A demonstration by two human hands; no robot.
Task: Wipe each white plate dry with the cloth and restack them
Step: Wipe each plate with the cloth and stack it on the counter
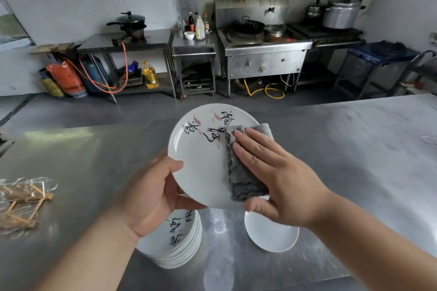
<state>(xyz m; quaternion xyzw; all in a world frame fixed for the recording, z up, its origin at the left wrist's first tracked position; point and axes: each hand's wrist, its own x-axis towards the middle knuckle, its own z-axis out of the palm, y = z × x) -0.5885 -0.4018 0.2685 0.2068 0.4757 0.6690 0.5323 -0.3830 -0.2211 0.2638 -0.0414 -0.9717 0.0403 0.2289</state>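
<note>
Worktop [354,149]: a broad steel surface carrying both lots of plates. A damp-looking streak runs between them, so a dried plate is better kept off that patch.
Stack of plates [179,250]: a tall pile at the near edge, partly hidden under the left forearm, with black brush lettering on the top plate. I take it to be the pile waiting to be wiped.
Held plate [201,160]: white with black lettering and pink strokes, lifted clear of the worktop above the stack and tilted to face the camera. Its left half is bare and glossy, and judging by that it still needs the cloth.
Lone plate [272,234]: lies flat just right of the stack, partly covered by the right wrist. It is probably the start of the dried pile, so the held plate should go there.
Right hand [267,172]: fingers straight and flat, pressing the cloth on the plate's right side with the thumb off the lower rim. Steady palm pressure in overlapping sweeps toward the rim would work best.
Left hand [151,194]: grips the plate's lower-left rim, thumb on the face and fingers behind. Turning the plate in this grip would let the thumb's spot get wiped too.
Cloth [241,179]: grey and folded, sandwiched between palm and plate. The underside will need a pass as well.
</note>
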